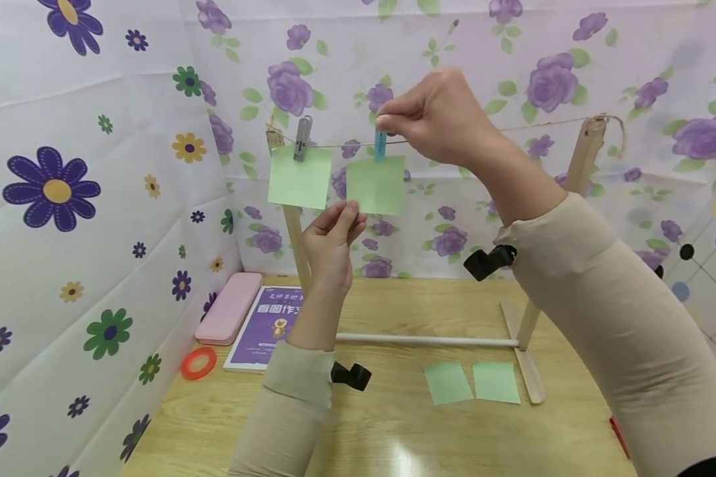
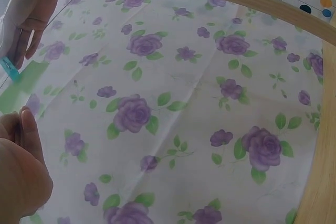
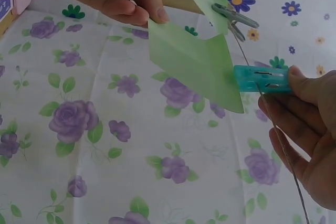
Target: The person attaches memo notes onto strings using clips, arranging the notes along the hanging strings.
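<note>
My right hand (image 1: 447, 119) pinches the upper end of a blue clothespin (image 1: 380, 144) on the twine (image 1: 483, 131). The clothespin's lower end meets the top edge of a green paper square (image 1: 376, 185), as the right wrist view also shows. With thumb and fingers, my left hand (image 1: 333, 242) pinches that square's lower left corner. To the left, a second green square (image 1: 300, 177) hangs from the twine under a grey clothespin (image 1: 302, 138). Two more green squares (image 1: 449, 382) lie side by side on the table.
The twine runs between two wooden posts (image 1: 585, 156), joined low down by a white rod (image 1: 429, 340). At the left of the table (image 1: 394, 430) are a pink case (image 1: 229, 308), a purple book (image 1: 262, 328) and an orange ring (image 1: 199, 363). Flowered cloth hangs behind.
</note>
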Demonstrator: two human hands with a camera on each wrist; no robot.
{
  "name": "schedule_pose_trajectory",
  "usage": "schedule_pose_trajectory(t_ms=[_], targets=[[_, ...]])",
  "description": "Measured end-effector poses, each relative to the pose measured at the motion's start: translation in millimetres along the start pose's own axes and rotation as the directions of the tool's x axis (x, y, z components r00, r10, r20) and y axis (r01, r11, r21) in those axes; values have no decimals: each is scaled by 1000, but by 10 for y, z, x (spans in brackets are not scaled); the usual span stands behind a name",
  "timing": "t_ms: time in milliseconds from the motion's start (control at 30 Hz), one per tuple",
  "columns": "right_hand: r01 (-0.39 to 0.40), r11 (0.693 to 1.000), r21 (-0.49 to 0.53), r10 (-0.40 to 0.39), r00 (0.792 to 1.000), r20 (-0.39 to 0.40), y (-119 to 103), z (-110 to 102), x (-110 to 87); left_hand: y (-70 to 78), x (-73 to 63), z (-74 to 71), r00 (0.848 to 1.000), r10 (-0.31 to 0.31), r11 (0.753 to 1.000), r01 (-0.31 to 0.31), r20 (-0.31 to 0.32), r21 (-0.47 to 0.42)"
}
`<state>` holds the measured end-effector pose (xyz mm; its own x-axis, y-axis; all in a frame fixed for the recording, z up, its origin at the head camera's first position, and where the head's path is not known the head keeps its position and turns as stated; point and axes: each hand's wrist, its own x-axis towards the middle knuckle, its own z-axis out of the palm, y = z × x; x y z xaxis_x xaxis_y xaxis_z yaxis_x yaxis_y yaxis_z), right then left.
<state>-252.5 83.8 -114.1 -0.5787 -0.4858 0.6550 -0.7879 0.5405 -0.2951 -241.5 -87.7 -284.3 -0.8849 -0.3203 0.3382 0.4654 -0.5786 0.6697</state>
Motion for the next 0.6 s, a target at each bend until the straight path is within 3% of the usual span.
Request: schedule_pose_trajectory(t_ms=[433, 600], targets=[[-63, 997, 38, 60, 995, 82, 24, 42, 3, 14, 24, -10, 1000, 5, 1000, -4, 29, -8], [-32, 999, 26, 29, 994, 104, 39, 45, 14, 12, 43, -16, 999, 12, 1000, -12, 36, -2]])
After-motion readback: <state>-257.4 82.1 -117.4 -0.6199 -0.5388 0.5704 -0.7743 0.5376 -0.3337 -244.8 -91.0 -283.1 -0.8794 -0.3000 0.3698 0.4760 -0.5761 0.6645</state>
